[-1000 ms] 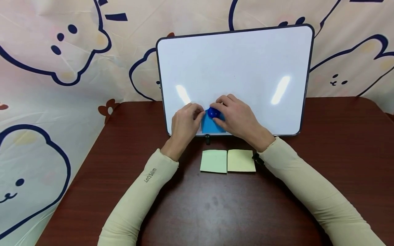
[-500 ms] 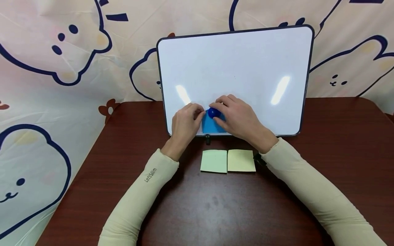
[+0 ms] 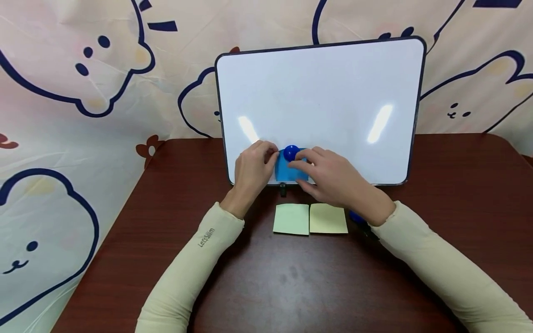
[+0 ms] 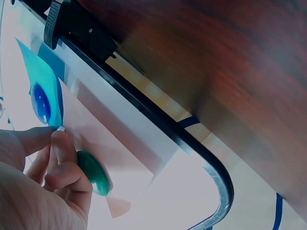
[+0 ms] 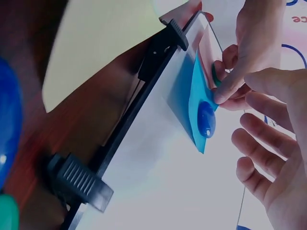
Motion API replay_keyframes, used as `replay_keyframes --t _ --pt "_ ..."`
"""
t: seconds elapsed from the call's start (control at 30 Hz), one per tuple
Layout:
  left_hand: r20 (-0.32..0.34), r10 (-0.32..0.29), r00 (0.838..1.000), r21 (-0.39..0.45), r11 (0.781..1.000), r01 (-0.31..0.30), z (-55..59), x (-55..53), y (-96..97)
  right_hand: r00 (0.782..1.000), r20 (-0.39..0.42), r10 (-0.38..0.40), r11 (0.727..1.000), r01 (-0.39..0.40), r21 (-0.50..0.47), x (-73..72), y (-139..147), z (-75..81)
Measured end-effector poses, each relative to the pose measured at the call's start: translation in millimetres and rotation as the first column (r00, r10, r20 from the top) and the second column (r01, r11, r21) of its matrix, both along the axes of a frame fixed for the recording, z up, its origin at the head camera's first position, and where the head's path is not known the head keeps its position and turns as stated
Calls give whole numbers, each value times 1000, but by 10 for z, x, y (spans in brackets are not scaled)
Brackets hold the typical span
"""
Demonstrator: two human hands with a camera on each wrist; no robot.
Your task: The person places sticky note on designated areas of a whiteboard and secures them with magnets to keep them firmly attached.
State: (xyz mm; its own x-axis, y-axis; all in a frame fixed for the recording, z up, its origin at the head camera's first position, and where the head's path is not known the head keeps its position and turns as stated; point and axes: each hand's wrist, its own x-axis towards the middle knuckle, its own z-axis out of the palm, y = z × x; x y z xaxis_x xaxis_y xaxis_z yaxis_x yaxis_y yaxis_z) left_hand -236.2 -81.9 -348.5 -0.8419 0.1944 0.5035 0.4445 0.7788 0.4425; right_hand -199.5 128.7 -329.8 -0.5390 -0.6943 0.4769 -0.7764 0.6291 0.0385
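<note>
Blue sticky note (image 3: 285, 173) at the centre of the head view: the left hand (image 3: 255, 166) pinches its upper-left corner between thumb and fingertip. The right hand (image 3: 333, 178), just to the right, has its fingers spread and loosely bent, apart from the round blue magnet (image 3: 291, 153) that sits on the note's upper part. Under the left hand, lower left of the left wrist view, a green magnet (image 4: 94, 173) lies on a pink note (image 4: 96, 120). All these are low on the whiteboard (image 3: 320, 92), above a black clip (image 3: 283, 190) at its bottom edge. Nearer, mid-frame, a pale green note (image 3: 291, 219) and a pale yellow note (image 3: 328, 218) lie side by side on the dark wooden counter (image 3: 283, 286). Behind hangs a cartoon-printed backdrop (image 3: 120, 134).
</note>
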Motion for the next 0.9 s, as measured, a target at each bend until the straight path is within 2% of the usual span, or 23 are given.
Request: replay_keyframes --t 0.27,0.57,0.77,0.9 --pt "-11 -5 1000 -4 1000 5 -4 -2 16 999 -25 43 998 -41 44 173 126 -58" --pt "-13 -3 1000 1 1000 3 3 3 7 999 -4 52 997 -51 57 214 232 -168" --pt "-3 4 1000 -1 1000 -4 17 13 5 995 -15 98 988 -95 120 257 256 -211" --pt "-10 4 1000 14 1000 -4 13 23 1 995 2 102 979 -101 179 324 290 -241"
